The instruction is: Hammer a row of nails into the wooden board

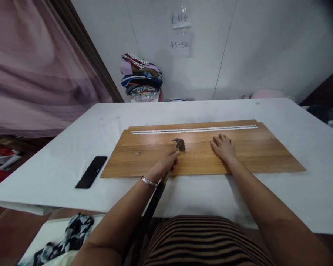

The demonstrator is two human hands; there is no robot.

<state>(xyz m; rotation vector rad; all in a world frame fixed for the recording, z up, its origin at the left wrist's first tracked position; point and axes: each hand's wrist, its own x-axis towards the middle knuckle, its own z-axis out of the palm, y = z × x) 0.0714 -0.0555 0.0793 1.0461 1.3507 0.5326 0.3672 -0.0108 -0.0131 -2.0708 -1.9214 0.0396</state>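
My left hand [165,163] is closed round the handle of a claw hammer [181,144], close below its head. The long dark handle runs back toward my body. The hammer head is at the near middle of a wooden board [255,155], beside the left end of a row of small nail heads or dots [197,152]. Whether the head touches the board, I cannot tell. Flat on the board, right of that row, lies my right hand [223,148], fingers spread and holding nothing. Several loose nails [137,154] lie on the board's left part.
White marked strips [194,129] run along the board's far side. A black phone [91,172] lies left of the board on the white-covered table [58,159]. Folded cloths [141,78] are stacked by the wall behind. A pink curtain [30,66] hangs at the left.
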